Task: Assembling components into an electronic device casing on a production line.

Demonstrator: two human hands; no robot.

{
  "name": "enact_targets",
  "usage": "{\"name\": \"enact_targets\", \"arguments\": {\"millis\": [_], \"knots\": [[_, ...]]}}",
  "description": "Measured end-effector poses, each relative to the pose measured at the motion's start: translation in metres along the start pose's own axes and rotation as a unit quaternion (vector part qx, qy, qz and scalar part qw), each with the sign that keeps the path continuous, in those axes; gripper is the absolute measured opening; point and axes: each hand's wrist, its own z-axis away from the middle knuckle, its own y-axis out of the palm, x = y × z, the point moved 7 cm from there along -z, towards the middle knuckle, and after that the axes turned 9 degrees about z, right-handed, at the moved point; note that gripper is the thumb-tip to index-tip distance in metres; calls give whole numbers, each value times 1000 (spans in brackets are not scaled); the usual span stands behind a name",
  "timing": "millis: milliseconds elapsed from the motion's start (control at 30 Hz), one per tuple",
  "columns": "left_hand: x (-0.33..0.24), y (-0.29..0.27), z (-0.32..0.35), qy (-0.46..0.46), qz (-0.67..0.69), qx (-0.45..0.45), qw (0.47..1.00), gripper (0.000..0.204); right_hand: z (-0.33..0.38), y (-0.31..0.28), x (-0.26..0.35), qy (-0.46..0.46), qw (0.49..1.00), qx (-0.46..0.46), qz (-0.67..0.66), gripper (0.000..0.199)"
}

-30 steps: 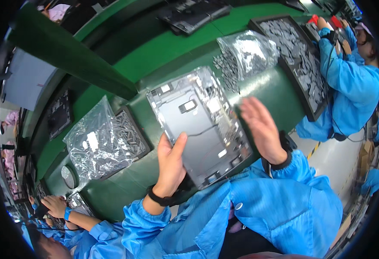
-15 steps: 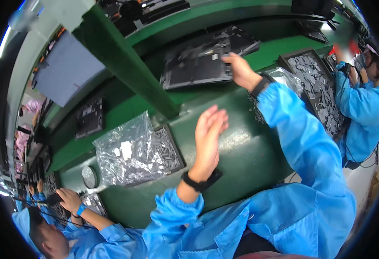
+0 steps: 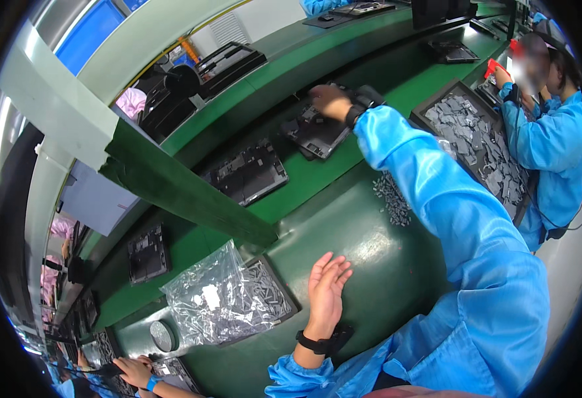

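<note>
the left hand (image 3: 325, 292) has come down since half a second ago: then it was raised edge-on above the bench, now it lies low over the dark green bench top (image 3: 370, 245) with the fingers spread and slack, gripping nothing. just to its left sits a shallow tray of small grey parts (image 3: 274, 295), half covered by a crumpled clear plastic bag (image 3: 215, 302); hand and tray are near but apart. a round grey disc (image 3: 162, 335) lies at the bench's near rim beyond the bag. ahead of the hand the bench top is bare up to a loose scatter of small grey pieces (image 3: 392, 199) under the blue sleeve.

the right hand (image 3: 331, 101) reaches farther out than before, arm stretched across the bench onto the conveyor belt (image 3: 284, 199). it rests on the far edge of a dark flat panel (image 3: 319, 129) lying on the belt; whether the fingers grip it or only press on it, i cannot tell. a second dark panel (image 3: 248, 174) lies just left on the same belt, with a strip of green between them, and a third (image 3: 146, 252) well down the line. a slanted green beam (image 3: 178, 192) cuts over the belt's left part. on the right, a long black tray of grey parts (image 3: 483, 142) lines the bench edge, where another person in blue (image 3: 549, 142) is working.
</note>
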Motion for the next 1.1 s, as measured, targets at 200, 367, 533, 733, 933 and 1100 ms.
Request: {"name": "enact_targets", "arguments": {"millis": [200,367,533,733,933,1100], "knots": [[18,3,-16,-62,20,-3,998,32,13,-17,-110,146,970,73,180,52],[17,34,-38,-78,58,25,995,35,30,-13,-104,237,925,136,-262,32],[9,79,-101,-7,74,23,997,57,99,-43,-72,300,806,-11,-509,38],[-14,91,-91,106,193,17,975,68,304,-114,27,262,743,51,-613,68],[-2,13,-3,99,-3,-82,992,55,435,-152,-23,273,771,-141,-557,50],[5,-18,52,-42,-109,-84,990,63,369,-175,51,-175,975,59,-126,42]]}}
